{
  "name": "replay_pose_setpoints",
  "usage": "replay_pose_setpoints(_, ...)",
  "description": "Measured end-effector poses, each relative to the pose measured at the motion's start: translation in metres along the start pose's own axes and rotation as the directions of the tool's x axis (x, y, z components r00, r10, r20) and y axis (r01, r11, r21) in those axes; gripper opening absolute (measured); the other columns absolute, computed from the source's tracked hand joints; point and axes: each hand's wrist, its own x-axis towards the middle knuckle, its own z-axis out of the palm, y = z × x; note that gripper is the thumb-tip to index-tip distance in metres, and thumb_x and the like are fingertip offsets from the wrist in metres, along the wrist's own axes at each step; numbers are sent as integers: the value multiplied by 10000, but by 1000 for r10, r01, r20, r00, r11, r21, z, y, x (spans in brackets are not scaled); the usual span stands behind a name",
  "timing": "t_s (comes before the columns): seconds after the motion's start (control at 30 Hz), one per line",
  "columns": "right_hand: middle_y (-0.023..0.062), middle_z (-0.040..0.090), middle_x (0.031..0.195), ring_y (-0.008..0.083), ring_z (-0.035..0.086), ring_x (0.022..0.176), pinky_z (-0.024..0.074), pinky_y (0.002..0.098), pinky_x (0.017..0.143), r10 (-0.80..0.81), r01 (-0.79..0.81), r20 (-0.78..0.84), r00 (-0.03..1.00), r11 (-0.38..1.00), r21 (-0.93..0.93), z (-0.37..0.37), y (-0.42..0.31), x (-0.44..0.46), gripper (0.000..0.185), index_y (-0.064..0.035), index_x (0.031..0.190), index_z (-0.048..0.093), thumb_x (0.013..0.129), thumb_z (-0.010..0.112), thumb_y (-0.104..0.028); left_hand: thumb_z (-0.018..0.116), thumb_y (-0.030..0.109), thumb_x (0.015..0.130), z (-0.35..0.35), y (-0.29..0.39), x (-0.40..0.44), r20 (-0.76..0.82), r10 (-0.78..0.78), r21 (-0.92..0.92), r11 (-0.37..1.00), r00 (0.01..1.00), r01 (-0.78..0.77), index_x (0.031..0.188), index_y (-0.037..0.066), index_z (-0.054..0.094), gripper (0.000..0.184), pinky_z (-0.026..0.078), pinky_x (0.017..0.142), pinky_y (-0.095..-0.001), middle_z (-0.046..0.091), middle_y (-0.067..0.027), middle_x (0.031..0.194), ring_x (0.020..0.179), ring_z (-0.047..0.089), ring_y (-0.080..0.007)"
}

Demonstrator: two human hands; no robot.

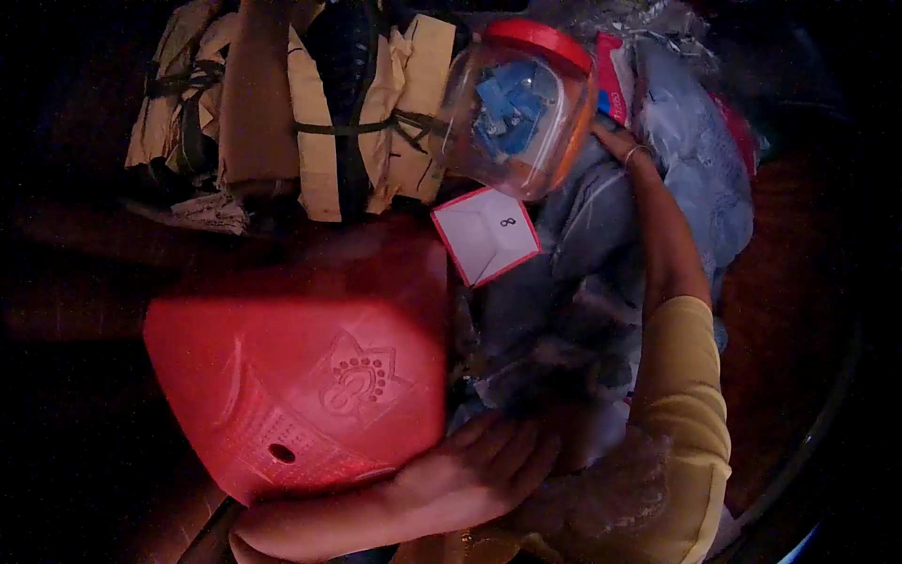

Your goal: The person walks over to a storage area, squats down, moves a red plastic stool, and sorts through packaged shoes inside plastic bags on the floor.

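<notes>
Dark surroundings limit inspection. Right hand (617, 141), fingers partly bent, lies beside the red-lidded jar (517, 108) at upper centre; left hand (495, 459), fingers loosely extended, lies beside the red plastic piece (291, 395). Whether either grips anything cannot be told. Sound handling would likely mean steadying the jar by its wall. Legible: "8" on the red-edged card (484, 237). Packet (612, 75) lettering: unreadable.

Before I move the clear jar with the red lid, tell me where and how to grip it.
Best take the clear jar around its broad, rounded body, just below the red lid, probably from the right: the right hand is close there, while the tied beige bundle crowds its left side.
</notes>
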Motion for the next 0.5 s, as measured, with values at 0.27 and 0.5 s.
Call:
replay_pose_setpoints(0.27, 190, 518, 1102, 254, 474, 1064, 349, 282, 904, 25, 23, -171, 985, 961, 275, -24, -4, -101, 884, 81, 1102, 487, 603, 577, -644, 478, 139, 658, -2, -1, -2, 74, 32, 99, 994, 997, -39, 1015, 18, 533, 382, 423, 704, -278, 539, -61, 801, 741, 528, -173)
replay_pose_setpoints(0.5, 133, 531, 1109, 201, 487, 1024, 387, 299, 825, -182, 321, -303, 936, 793, 517, -38, 79, -196, 658, 25, 1123, 498, 790, 441, -540, 554, 176, 687, 5, 5, -1, 54, -34, 20, 999, 998, 33, 1018, 89, 562, 342, 451, 728, -343, 566, -80, 943, 852, 547, -220)
